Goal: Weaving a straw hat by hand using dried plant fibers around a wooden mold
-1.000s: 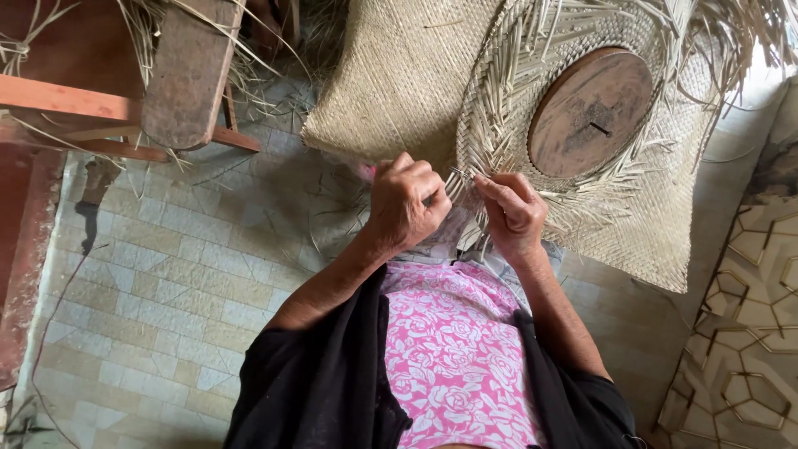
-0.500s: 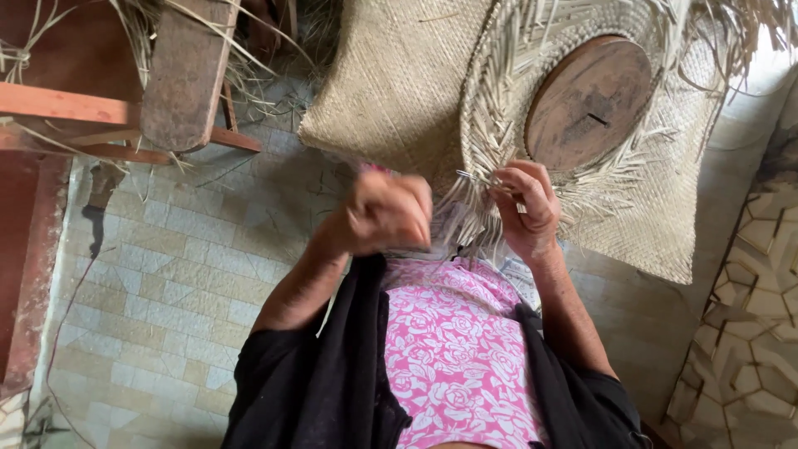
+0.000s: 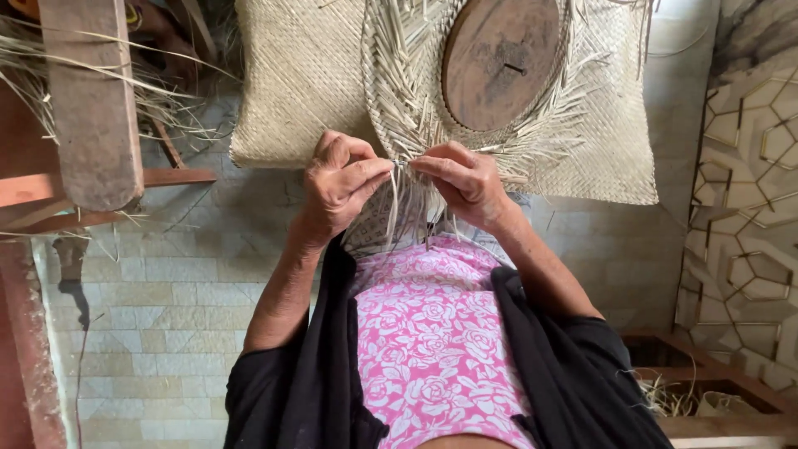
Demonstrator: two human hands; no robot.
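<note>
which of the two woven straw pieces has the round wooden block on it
The unfinished round piece with loose strand ends, under the wooden disc; the flat square mat lies beneath it.

packages: none | labels: none | signs: none | screens: none | honestly nothing of that kind anywhere in view here

- Left hand: bare, no rings or watch seen.
- Right hand: bare likewise.
- Pink top with white rose print.
- Black open jacket over it, sleeves pushed above elbows.
</note>
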